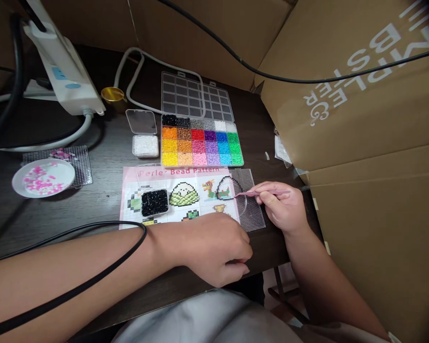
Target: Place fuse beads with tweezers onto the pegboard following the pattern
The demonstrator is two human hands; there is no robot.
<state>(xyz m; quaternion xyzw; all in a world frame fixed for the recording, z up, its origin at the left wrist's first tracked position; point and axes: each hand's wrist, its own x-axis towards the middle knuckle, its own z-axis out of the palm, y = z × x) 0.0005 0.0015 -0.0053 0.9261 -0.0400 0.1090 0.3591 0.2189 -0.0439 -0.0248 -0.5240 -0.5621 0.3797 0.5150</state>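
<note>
At the left of the frame, pink and white beads are held in a white dish. Near the centre, a clear box of black beads is set on a pattern sheet. At lower centre, the left hand is seen with fingers curled inward; whether anything is gripped cannot be told. Right of centre, a black bead outline is laid over the sheet's right part, and pink tweezers, tips near it, are pinched by the right hand.
</note>
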